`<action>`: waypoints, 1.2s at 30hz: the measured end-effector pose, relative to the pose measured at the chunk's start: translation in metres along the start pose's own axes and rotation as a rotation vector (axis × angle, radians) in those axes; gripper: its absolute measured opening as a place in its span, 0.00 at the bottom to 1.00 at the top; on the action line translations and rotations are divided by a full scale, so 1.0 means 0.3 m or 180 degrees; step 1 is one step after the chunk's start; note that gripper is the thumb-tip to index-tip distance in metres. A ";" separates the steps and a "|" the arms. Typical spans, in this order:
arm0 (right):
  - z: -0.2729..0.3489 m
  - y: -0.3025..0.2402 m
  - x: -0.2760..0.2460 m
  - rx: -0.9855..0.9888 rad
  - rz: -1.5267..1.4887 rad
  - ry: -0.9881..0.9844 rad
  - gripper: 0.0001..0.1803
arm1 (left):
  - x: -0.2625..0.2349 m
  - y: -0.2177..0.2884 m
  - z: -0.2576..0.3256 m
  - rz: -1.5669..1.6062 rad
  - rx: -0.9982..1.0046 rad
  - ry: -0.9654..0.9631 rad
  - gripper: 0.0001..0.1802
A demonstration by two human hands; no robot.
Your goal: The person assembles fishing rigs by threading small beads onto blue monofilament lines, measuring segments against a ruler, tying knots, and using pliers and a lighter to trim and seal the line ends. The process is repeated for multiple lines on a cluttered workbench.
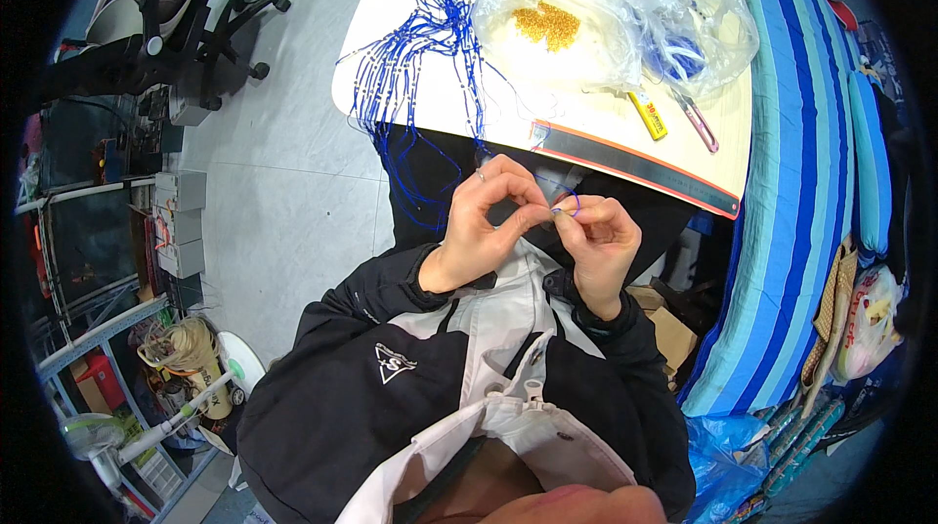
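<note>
My left hand (496, 219) and my right hand (598, 239) meet just off the table's near edge. Thumb and forefinger of each are pinched together on a thin blue cord (576, 200), which makes a small loop above the right fingertips. The exact spot where the fingertips touch is too small to make out. Left of them, a bundle of blue cords (415, 65) with small pale beads on them spreads over the table, and some strands hang down over its edge. Beyond the hands, gold beads (547, 26) lie heaped on clear plastic.
A dark ruler (635, 168) with an orange border lies along the edge of the white table (576, 114). Near it are a yellow packet (647, 115) and a pink-handled cutter (700, 124). Behind sits a clear bag (718, 11) holding blue cord. A blue-striped bed (782, 260) stands right.
</note>
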State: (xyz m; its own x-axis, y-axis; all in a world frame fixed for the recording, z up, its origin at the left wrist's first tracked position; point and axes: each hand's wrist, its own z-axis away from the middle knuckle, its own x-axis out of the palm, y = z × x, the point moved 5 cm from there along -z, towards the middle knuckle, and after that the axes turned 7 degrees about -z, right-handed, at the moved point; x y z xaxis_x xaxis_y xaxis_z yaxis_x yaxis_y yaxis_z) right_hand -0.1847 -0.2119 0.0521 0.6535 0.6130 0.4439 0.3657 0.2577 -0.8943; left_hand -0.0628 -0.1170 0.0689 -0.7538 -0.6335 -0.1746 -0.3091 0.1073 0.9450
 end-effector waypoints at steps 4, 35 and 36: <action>0.006 -0.009 0.009 -0.0298 0.0144 0.0072 0.09 | 0.004 0.056 0.003 -0.0732 0.0793 0.0221 0.08; 0.007 -0.013 0.004 -0.0118 -0.0067 -0.0040 0.05 | 0.017 0.011 0.005 0.0480 0.0083 -0.0201 0.14; 0.006 -0.013 0.005 -0.0145 -0.0060 -0.0045 0.05 | 0.015 0.020 0.003 0.0269 0.0232 -0.0135 0.14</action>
State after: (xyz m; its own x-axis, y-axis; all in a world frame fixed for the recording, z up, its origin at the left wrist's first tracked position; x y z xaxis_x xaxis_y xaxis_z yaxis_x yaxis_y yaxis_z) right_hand -0.1865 -0.2106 0.0561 0.6369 0.6190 0.4594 0.4078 0.2352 -0.8823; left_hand -0.0685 -0.1186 0.0735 -0.8023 -0.5870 -0.1081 -0.2835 0.2155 0.9344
